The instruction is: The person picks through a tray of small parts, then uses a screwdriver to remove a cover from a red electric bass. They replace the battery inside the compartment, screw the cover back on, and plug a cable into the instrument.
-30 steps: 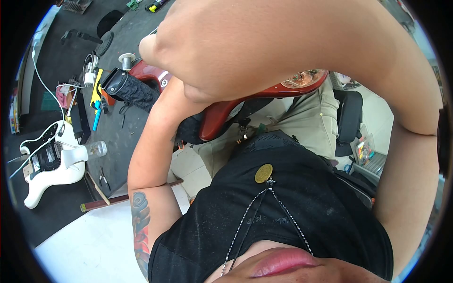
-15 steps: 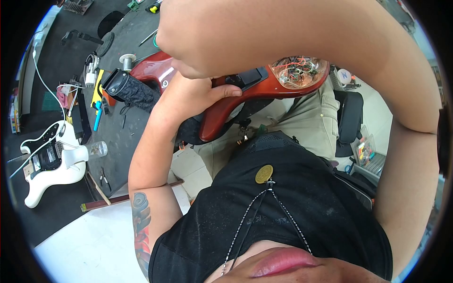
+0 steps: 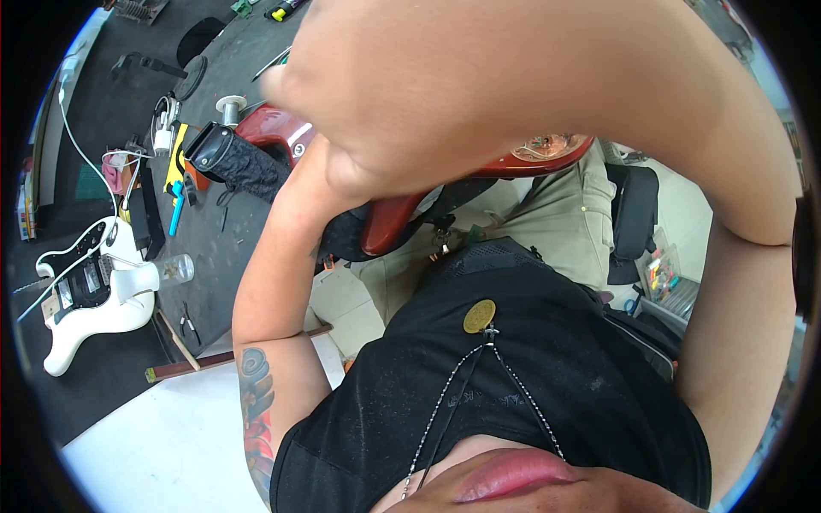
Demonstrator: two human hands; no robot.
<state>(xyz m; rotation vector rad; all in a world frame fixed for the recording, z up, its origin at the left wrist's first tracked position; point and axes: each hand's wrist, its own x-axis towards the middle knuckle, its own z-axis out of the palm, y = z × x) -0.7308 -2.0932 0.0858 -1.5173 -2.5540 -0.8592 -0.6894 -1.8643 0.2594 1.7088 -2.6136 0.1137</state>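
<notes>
A glossy red electric guitar body (image 3: 392, 224) lies across my lap, largely covered by my right hand and forearm. Copper-coloured lining shows in its open cavity (image 3: 547, 147). My left hand (image 3: 323, 181) is at the guitar's middle; its wrist shows, while its fingers are behind my right hand. Half a second earlier its thumb lay on the guitar, and the wrist has kept its place. Above the guitar, close to the camera, hangs my right hand (image 3: 342, 107), slightly blurred. Its fingers, and anything in them, are hidden.
A white guitar body (image 3: 120, 312) lies on the dark worktable (image 3: 224, 256) at left. Near the red guitar are a black quilted pouch (image 3: 244, 162), a solder spool (image 3: 229, 109) and a blue tool (image 3: 176, 209). A clear jar (image 3: 176, 269) and pliers (image 3: 190, 323) lie lower.
My right hand and forearm have come lower in the view. They now cover my left hand's thumb, the black part on the guitar and most of the wired cavity. My left arm stays put.
</notes>
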